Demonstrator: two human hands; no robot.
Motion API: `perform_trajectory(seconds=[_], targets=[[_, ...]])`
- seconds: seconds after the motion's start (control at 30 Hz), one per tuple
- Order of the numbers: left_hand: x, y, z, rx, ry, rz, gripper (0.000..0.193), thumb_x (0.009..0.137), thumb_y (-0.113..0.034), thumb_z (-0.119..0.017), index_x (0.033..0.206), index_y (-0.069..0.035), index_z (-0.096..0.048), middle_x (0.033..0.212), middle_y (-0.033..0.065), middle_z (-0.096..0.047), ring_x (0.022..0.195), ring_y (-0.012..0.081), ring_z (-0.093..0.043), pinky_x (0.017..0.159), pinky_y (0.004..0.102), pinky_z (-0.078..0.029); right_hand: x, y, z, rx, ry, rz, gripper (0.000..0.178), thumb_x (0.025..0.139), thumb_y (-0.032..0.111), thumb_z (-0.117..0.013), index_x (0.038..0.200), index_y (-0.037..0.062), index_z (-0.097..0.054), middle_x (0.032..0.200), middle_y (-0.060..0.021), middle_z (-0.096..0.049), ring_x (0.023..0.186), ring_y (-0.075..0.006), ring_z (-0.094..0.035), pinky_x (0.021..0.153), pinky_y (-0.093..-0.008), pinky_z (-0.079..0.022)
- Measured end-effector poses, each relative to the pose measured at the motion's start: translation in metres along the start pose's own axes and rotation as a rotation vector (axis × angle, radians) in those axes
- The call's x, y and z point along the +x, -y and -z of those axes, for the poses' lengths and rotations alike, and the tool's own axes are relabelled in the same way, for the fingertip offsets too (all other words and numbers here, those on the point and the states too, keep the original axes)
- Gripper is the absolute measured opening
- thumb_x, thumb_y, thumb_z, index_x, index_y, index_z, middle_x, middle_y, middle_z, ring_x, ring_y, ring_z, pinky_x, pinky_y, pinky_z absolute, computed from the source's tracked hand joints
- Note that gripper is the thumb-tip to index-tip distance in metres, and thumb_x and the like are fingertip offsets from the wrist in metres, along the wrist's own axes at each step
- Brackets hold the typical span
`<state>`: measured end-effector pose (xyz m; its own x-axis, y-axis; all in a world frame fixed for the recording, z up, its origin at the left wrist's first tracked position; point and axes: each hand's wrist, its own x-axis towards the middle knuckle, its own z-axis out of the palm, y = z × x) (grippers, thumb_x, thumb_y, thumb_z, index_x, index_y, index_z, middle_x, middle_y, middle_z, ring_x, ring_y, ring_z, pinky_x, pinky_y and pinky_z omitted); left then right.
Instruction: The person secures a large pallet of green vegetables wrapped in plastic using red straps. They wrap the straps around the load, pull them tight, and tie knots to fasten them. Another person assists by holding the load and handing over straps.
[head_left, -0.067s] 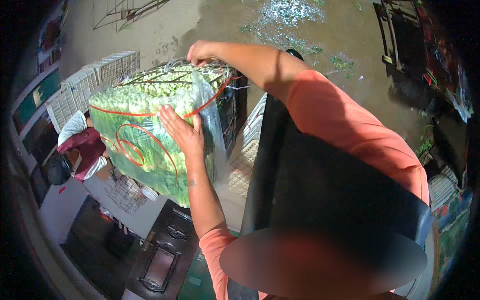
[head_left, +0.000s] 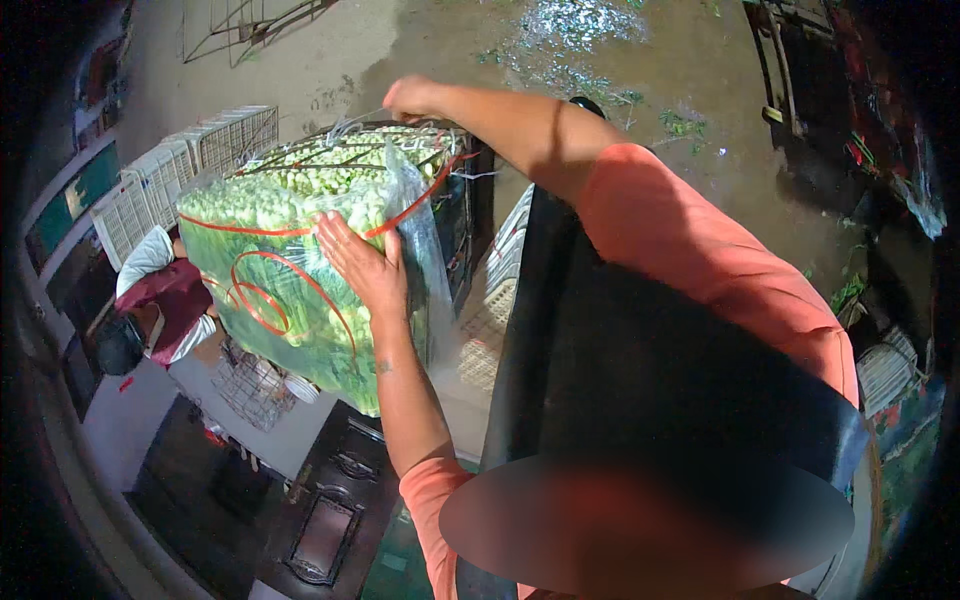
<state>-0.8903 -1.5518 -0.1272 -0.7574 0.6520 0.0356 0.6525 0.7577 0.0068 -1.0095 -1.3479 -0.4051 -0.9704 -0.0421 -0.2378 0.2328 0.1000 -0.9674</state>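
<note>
Stacked leafy green vegetables stand with pale cut ends along the top, wrapped in a clear plastic sheet. A red tape crosses them and curls loose down the front. Thin dark bars of a wire crate run over the far top side. My left hand lies flat against the near side of the vegetables, fingers stretched out over the tape. At the far top edge my right hand is closed, with a thin pale strand running from it toward the crate; its fingertips are partly hidden.
White plastic crates stand behind on the left. A person in a dark red top bends beside the load. More pale crates are stacked by my dark apron. Leaf scraps lie on the wet floor.
My right hand has risen slightly and moved a little right, away from the crate's top bars. My left hand stays put on the vegetables. The other person's head has shifted slightly.
</note>
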Motion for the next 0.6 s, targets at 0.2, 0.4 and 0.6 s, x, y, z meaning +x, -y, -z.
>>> perform_trajectory(seconds=[0.2,0.4,0.6], targets=[[-0.030,0.018,0.007,0.097,-0.030,0.030,0.084,0.084,-0.026,-0.067,0.147,0.006,-0.022,0.153,0.0289,-0.024,0.143,0.0439,-0.021,0.118,0.0514,-0.016,-0.118,-0.023,-0.061,0.352,-0.054,-0.798,0.039,0.094,0.041,-0.054,0.089,0.0038,-0.066,0.068,-0.0148,-0.064,0.069,-0.0238,-0.066,0.058,-0.0406,-0.053],[-0.032,0.016,-0.002,0.107,-0.012,0.037,0.086,0.083,-0.024,-0.069,0.148,0.005,-0.020,0.153,0.0286,-0.023,0.143,0.0441,-0.021,0.118,0.0515,-0.017,-0.119,-0.059,-0.128,1.445,-0.168,-0.928,0.014,0.084,0.015,-0.066,0.079,0.0029,-0.061,0.067,-0.0107,-0.059,0.059,-0.0229,-0.061,0.056,-0.0384,-0.053],[0.001,0.005,-0.017,0.066,-0.030,-0.058,0.087,0.083,-0.024,-0.069,0.148,0.005,-0.020,0.153,0.0278,-0.023,0.143,0.0430,-0.021,0.118,0.0511,-0.017,-0.122,-0.244,-0.129,1.159,-0.455,-1.067,0.015,0.089,0.016,-0.056,0.084,0.0041,-0.064,0.079,-0.0117,-0.066,0.065,-0.0232,-0.062,0.059,-0.0398,-0.055]])
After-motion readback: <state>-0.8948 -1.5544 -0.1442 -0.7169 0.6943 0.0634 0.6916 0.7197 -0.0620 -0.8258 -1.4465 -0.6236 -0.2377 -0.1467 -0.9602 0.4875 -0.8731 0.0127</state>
